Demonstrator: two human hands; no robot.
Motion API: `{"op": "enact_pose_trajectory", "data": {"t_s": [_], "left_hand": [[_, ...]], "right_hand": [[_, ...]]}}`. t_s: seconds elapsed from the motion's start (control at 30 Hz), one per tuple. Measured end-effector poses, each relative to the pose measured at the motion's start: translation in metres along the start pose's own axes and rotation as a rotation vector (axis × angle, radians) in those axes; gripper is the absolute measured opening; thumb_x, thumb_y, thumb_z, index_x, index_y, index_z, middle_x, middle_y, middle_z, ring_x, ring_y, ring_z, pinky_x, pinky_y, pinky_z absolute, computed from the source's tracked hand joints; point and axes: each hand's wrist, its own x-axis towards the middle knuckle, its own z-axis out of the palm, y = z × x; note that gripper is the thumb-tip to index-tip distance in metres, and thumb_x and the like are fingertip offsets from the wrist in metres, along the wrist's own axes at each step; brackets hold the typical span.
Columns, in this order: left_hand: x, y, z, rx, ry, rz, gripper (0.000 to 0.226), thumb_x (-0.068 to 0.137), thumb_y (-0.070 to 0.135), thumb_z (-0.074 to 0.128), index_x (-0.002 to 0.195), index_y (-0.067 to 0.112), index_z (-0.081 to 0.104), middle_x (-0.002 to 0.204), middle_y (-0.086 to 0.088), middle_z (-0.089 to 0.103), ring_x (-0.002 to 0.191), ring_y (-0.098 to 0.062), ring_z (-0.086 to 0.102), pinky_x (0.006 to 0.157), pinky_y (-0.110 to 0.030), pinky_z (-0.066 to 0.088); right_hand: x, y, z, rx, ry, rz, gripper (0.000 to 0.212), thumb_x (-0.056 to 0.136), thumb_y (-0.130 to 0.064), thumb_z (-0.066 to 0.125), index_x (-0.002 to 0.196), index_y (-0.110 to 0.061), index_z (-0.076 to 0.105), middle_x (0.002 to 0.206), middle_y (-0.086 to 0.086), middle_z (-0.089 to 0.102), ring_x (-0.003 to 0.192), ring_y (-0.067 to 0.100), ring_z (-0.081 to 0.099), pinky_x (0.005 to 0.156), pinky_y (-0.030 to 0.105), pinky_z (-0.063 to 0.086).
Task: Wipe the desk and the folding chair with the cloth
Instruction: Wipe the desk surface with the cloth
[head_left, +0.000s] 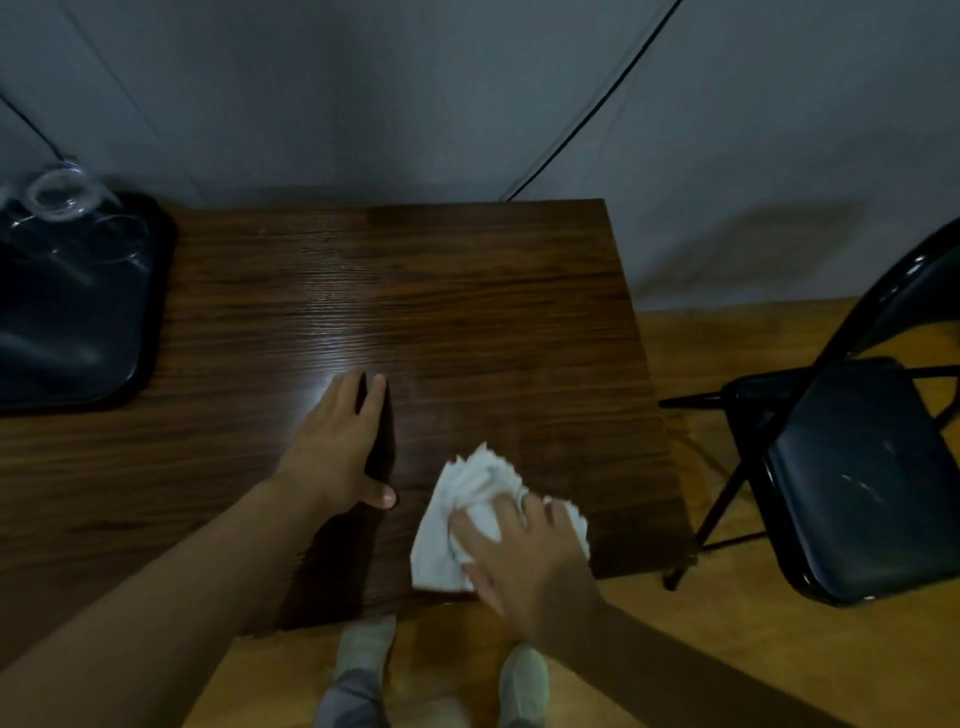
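Observation:
A dark wooden desk (467, 291) fills the middle of the head view. A crumpled white cloth (467, 499) lies on it near the front right corner, and my right hand (524, 561) presses down on the cloth with its fingers curled into it. My left hand (337, 441) rests flat on the desk top, fingers apart, just left of the cloth and not touching it. A black folding chair (857, 478) stands on the floor to the right of the desk, its padded seat facing up.
A black tray (104, 332) sits at the desk's left end with a clear glass item (60, 195) on its far part. A grey wall with a black cable (597, 114) rises behind the desk. My feet (441, 675) stand on the wooden floor (727, 649).

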Motion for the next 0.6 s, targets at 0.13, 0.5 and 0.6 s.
{"op": "enact_pose_trajectory", "data": {"t_s": [0.13, 0.5, 0.6], "left_hand": [[0.003, -0.003, 0.003, -0.011, -0.042, -0.003, 0.148, 0.057, 0.056, 0.088, 0.156, 0.016, -0.015, 0.163, -0.01, -0.022, 0.15, -0.027, -0.018, 0.124, -0.042, 0.01], [0.007, -0.007, 0.006, -0.068, -0.056, -0.01, 0.147, 0.057, 0.052, 0.089, 0.156, 0.02, -0.016, 0.161, -0.006, -0.029, 0.148, -0.022, -0.024, 0.124, -0.039, 0.009], [0.008, -0.01, 0.009, -0.074, -0.053, -0.014, 0.149, 0.056, 0.053, 0.09, 0.155, 0.023, -0.017, 0.16, -0.003, -0.031, 0.147, -0.02, -0.026, 0.124, -0.041, 0.011]], "right_hand": [[-0.018, 0.022, -0.005, 0.03, 0.001, 0.032, 0.052, 0.089, -0.053, 0.048, 0.139, -0.038, 0.054, 0.112, 0.009, 0.066, 0.093, 0.032, 0.061, 0.076, 0.047, 0.053], [0.172, 0.17, -0.049, 0.05, -0.052, 0.31, 0.057, 0.109, -0.048, 0.033, 0.162, -0.044, 0.013, 0.173, 0.015, 0.008, 0.152, 0.051, 0.015, 0.12, 0.063, 0.02], [0.211, 0.196, -0.058, 0.095, -0.096, 0.343, 0.057, 0.109, -0.048, 0.026, 0.163, -0.044, 0.007, 0.174, 0.015, -0.003, 0.154, 0.051, 0.004, 0.122, 0.065, 0.012]]}}
